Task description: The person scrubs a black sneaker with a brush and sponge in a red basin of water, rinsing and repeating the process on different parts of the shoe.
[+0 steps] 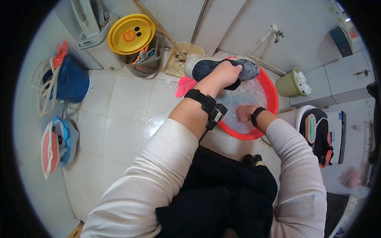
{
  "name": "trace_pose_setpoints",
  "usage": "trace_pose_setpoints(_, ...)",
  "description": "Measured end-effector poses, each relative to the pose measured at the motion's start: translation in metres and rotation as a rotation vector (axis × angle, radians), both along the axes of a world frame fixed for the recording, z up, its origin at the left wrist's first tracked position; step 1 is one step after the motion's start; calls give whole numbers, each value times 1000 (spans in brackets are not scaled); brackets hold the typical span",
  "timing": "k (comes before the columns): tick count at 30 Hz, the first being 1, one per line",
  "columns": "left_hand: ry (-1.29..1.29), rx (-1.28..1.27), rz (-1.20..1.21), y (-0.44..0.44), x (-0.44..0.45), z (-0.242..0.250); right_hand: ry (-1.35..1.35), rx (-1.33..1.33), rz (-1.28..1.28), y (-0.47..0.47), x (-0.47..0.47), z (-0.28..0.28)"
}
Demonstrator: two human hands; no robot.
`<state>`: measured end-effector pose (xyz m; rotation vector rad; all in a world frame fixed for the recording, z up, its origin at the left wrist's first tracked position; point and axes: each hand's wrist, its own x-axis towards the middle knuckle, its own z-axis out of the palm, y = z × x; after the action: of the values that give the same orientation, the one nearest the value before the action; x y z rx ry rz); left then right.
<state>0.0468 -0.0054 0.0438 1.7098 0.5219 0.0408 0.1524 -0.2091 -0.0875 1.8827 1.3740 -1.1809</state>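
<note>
My left hand [226,73] grips a dark, knit-looking shoe [204,67] with a whitish sole, holding it over the far side of a red plastic basin [271,89]. Pale foam covers part of the shoe near my fingers. Cloudy, soapy water [238,128] fills the basin. Into that water dips my right hand [246,113], its fingers blurred and partly sunk, so whether they hold anything is hidden. Just beyond them a long pale blue object [238,99] lies in the water, too murky to name. Both wrists wear black straps.
Left of the basin are a pink broom head [187,86] and a dustpan [172,64]. A brown bucket [143,67], a blue bucket [73,80] and a blue child's potty seat [67,142] line the left side. At right stand a green wastebasket [287,84] and a toilet [303,113]; a tap [278,34] juts above.
</note>
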Motion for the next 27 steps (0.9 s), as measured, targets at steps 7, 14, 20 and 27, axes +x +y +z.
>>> trace_pose_setpoints(7, -30, -49, -30, 2, 3, 1, -170, -71, 8, -5, 11, -11)
trace_pose_setpoints(14, -65, -28, -24, 7, 3, -3, -103, 125, -15, 12, 9, -21)
trace_pose_setpoints(20, -70, 20, -24, 6, 6, -7, -135, 295, -123, 20, 2, -18)
trace_pose_setpoints(27, -75, -93, -4, 4, 10, -17, -94, 503, -156, 24, -5, -13)
